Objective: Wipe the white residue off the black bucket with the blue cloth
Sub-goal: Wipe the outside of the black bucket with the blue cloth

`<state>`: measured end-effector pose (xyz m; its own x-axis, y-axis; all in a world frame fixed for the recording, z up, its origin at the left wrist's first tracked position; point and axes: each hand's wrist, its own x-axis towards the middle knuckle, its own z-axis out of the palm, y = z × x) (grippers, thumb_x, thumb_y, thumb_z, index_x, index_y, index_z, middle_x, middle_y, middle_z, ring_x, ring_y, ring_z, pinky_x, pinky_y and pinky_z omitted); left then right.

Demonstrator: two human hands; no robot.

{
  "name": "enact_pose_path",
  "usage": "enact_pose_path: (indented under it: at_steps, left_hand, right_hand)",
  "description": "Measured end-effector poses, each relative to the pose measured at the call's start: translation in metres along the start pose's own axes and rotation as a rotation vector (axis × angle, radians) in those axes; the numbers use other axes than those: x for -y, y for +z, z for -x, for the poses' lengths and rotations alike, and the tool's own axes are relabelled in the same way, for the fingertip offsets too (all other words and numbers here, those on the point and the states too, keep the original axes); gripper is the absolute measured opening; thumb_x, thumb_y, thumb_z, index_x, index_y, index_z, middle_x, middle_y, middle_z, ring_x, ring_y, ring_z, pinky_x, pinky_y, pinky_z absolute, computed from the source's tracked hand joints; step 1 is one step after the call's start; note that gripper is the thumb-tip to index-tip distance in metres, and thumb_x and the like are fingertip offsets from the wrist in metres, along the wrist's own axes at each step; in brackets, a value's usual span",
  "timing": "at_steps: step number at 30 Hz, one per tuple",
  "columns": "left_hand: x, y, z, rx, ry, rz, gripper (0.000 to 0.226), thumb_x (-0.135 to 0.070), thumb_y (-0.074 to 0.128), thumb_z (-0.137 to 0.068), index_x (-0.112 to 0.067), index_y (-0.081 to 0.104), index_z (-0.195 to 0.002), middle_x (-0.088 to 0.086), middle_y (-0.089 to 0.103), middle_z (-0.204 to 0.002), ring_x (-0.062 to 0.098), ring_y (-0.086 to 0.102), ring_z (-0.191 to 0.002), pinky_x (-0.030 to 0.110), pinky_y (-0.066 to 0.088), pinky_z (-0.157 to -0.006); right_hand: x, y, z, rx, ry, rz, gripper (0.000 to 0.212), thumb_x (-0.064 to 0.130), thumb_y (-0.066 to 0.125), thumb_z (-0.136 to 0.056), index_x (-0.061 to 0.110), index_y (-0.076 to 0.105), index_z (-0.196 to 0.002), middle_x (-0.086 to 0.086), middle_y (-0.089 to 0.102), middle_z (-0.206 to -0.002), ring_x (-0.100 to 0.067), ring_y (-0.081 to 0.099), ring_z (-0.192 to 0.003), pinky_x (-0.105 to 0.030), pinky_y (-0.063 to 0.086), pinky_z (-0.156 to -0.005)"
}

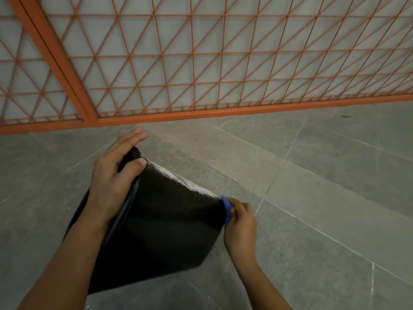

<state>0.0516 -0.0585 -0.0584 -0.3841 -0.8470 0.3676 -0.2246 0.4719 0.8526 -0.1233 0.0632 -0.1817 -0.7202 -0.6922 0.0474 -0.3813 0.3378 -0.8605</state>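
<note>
The black bucket (pixel 161 224) lies tilted on its side in front of me, its rim to the left and its base to the right. A streak of white residue (pixel 185 179) runs along its upper far edge. My left hand (pixel 114 180) grips the rim at the top left, thumb on the outer wall and fingers over the edge. My right hand (pixel 240 227) holds the blue cloth (pixel 228 209) bunched in its fingers and presses it against the bucket's base corner at the right. Most of the cloth is hidden inside the hand.
Grey stone floor tiles (pixel 312 198) with pale seams and white specks spread all around. An orange metal grille (pixel 201 63) with a triangular lattice stands along the far side, its bottom rail (pixel 223 113) a short way beyond the bucket.
</note>
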Motion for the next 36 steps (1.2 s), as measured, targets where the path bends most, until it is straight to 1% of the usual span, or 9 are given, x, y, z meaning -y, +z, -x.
enact_pose_path:
  at_steps: [4, 9, 13, 16, 22, 27, 30, 32, 36]
  left_hand:
    - [0.002, -0.002, 0.000, 0.010, 0.012, 0.009, 0.055, -0.036, 0.046, -0.070, -0.022, 0.054, -0.123, 0.005, 0.049, -0.140, 0.010, 0.039, -0.135, 0.031, 0.023, -0.116]
    - [-0.004, 0.006, 0.002, 0.024, 0.042, 0.001, 0.054, -0.036, 0.047, -0.071, -0.023, 0.054, -0.123, 0.002, 0.048, -0.141, 0.011, 0.037, -0.137, 0.040, 0.023, -0.117]
    - [-0.005, 0.002, 0.003, 0.045, 0.055, -0.012, 0.055, -0.035, 0.046, -0.071, -0.023, 0.053, -0.124, 0.003, 0.048, -0.141, 0.013, 0.037, -0.137, 0.042, 0.023, -0.117]
    - [-0.008, 0.005, 0.004, 0.048, 0.069, 0.000, 0.051, -0.035, 0.047, -0.072, -0.028, 0.052, -0.122, 0.002, 0.048, -0.141, 0.014, 0.037, -0.137, 0.044, 0.024, -0.117]
    - [-0.006, 0.003, 0.004, 0.056, 0.068, -0.019, 0.053, -0.035, 0.046, -0.072, -0.026, 0.052, -0.124, 0.003, 0.048, -0.141, 0.015, 0.036, -0.138, 0.045, 0.024, -0.117]
    - [-0.008, 0.008, 0.002, 0.023, 0.044, -0.007, 0.050, -0.037, 0.047, -0.070, -0.030, 0.054, -0.120, 0.000, 0.049, -0.140, 0.015, 0.035, -0.138, 0.047, 0.024, -0.116]
    - [-0.008, 0.007, 0.001, 0.025, 0.048, -0.023, 0.049, -0.037, 0.046, -0.071, -0.031, 0.054, -0.120, 0.000, 0.050, -0.139, 0.013, 0.037, -0.137, 0.046, 0.024, -0.116]
    - [-0.007, 0.005, 0.002, 0.032, 0.049, -0.038, 0.051, -0.037, 0.046, -0.071, -0.029, 0.054, -0.121, 0.000, 0.049, -0.140, 0.013, 0.037, -0.137, 0.044, 0.024, -0.116]
    - [-0.006, 0.003, 0.003, 0.019, 0.039, -0.013, 0.051, -0.037, 0.046, -0.072, -0.029, 0.053, -0.122, 0.001, 0.049, -0.141, 0.012, 0.037, -0.136, 0.043, 0.024, -0.117]
  right_hand:
    - [0.012, 0.000, 0.003, 0.047, -0.146, 0.021, 0.033, 0.003, 0.044, -0.092, 0.020, 0.064, -0.113, 0.010, 0.050, -0.104, -0.012, 0.047, -0.099, -0.012, 0.035, -0.080]
    - [0.001, -0.008, -0.009, 0.062, -0.029, 0.074, 0.034, 0.003, 0.039, -0.095, 0.019, 0.063, -0.112, 0.008, 0.048, -0.100, -0.022, 0.053, -0.100, -0.022, 0.039, -0.082]
    - [0.007, -0.010, -0.003, 0.080, -0.098, 0.056, 0.034, 0.001, 0.042, -0.093, 0.019, 0.064, -0.111, 0.006, 0.053, -0.102, -0.016, 0.050, -0.098, -0.022, 0.039, -0.083]
    - [-0.001, -0.012, -0.013, 0.132, 0.007, 0.124, 0.034, 0.002, 0.039, -0.093, 0.017, 0.062, -0.115, -0.005, 0.057, -0.110, -0.020, 0.053, -0.097, -0.020, 0.035, -0.077]
    - [0.015, -0.013, 0.005, 0.098, -0.114, 0.075, 0.034, 0.001, 0.043, -0.092, 0.019, 0.063, -0.113, 0.009, 0.050, -0.101, -0.014, 0.049, -0.098, -0.019, 0.036, -0.082]
    - [0.010, -0.010, 0.008, 0.016, -0.001, 0.069, 0.033, 0.002, 0.042, -0.093, 0.018, 0.061, -0.116, -0.002, 0.056, -0.109, -0.024, 0.054, -0.101, -0.021, 0.038, -0.082]
    - [0.043, -0.007, 0.040, -0.058, -0.119, -0.052, 0.031, 0.009, 0.043, -0.093, 0.020, 0.062, -0.114, 0.005, 0.056, -0.107, -0.016, 0.053, -0.099, -0.013, 0.038, -0.081]
    - [0.065, -0.003, 0.050, -0.021, -0.227, -0.092, 0.034, 0.015, 0.040, -0.091, 0.026, 0.061, -0.115, 0.014, 0.052, -0.110, -0.006, 0.048, -0.101, -0.011, 0.039, -0.084]
    - [0.059, -0.002, 0.026, 0.026, -0.203, -0.018, 0.036, 0.003, 0.044, -0.092, 0.025, 0.061, -0.116, 0.018, 0.045, -0.107, -0.009, 0.044, -0.102, -0.006, 0.033, -0.079]
